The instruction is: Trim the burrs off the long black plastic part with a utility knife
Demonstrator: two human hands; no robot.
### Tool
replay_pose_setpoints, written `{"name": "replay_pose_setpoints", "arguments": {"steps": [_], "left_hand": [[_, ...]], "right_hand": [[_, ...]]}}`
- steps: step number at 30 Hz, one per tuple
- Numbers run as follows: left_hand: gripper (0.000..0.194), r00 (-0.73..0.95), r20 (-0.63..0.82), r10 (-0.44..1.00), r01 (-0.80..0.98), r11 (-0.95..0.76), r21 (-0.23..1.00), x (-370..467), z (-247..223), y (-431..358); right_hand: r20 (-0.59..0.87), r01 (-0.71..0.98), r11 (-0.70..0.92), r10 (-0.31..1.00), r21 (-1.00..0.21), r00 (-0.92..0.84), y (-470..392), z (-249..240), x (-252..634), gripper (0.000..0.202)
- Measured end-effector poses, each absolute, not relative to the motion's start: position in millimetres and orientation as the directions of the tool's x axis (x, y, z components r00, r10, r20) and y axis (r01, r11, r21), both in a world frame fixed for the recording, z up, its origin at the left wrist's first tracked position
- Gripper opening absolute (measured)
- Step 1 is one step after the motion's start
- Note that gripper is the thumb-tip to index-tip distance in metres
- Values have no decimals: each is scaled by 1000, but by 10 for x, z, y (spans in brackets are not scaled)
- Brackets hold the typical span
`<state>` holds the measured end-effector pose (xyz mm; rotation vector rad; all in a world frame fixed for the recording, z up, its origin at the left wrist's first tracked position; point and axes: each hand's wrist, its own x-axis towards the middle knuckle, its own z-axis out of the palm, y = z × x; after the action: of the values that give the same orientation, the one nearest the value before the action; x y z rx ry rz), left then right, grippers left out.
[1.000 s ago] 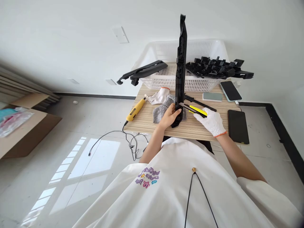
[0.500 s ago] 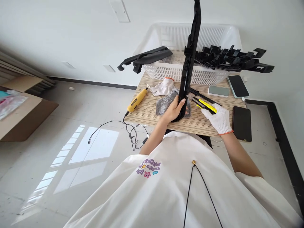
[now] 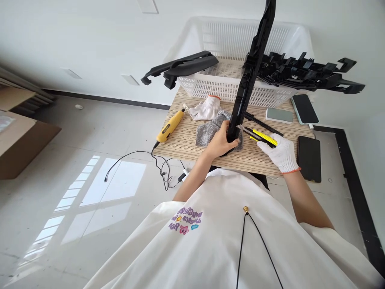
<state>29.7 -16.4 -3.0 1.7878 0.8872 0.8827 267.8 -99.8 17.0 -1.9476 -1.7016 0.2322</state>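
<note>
a bare left hand (image 3: 221,140) grips a long black strip (image 3: 248,82) near its lower end, at the centre of the frame, as a gloved right hand (image 3: 281,152), its grip closed on a yellow-and-black knife (image 3: 263,138), brings the blade (image 3: 240,127) right up to the strip's edge. the knife work on this strip looks to be under way and unfinished; whether blade and plastic touch, or how much is already cut, cannot be told. two black pieces (image 3: 192,66) rest over the left of the basket (image 3: 222,89), in the upper middle, and a heap of others (image 3: 300,72) lies across its right; which are finished is not clear. a thin bar (image 3: 266,124) lies on the worktop (image 3: 188,142), behind the knife.

half a second earlier, the knife stands clear of the strip; now the gap is all but gone and more blade shows. the strip tilts further right, its top cut off by the upper edge of the frame. the whole view shifts too: the basket sits higher, and the carton (image 3: 27,148) at left slides partly out of sight.
</note>
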Motion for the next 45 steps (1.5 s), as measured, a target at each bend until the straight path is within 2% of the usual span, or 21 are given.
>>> {"name": "replay_pose_setpoints", "arguments": {"steps": [4,15,20,25,30,32,35,38,42,45], "left_hand": [[61,481,189,856,184,-310,933,298,-13,-166],[65,418,154,895,211,-261,942,300,-3,-161],[75,405,152,901,232,-262,937,296,14,-161],[91,417,153,896,193,-252,948,296,5,-151],[98,412,146,900,192,-242,951,306,15,-149],[99,414,146,899,199,-246,949,309,27,-148],[99,420,159,893,202,-263,943,312,33,-143],[99,398,175,900,225,-281,933,317,18,-138],[89,351,155,924,264,-257,930,333,-3,-143],[82,343,177,923,267,-276,923,344,-10,-156]], "right_hand": [[228,865,-8,963,-502,141,-990,154,2686,39],[210,843,0,969,-539,134,-972,184,2663,39],[155,814,-69,969,-577,193,-968,183,2659,41],[124,797,-83,973,-598,195,-966,187,2658,44],[127,814,-45,981,-579,145,-969,180,2680,43],[110,803,-75,979,-591,172,-971,185,2683,44],[78,816,-31,993,-577,94,-970,206,2675,44],[105,825,-31,989,-564,108,-958,230,2650,43],[114,856,-1,991,-517,70,-944,226,2617,46],[139,862,-24,984,-506,109,-944,207,2610,46]]}}
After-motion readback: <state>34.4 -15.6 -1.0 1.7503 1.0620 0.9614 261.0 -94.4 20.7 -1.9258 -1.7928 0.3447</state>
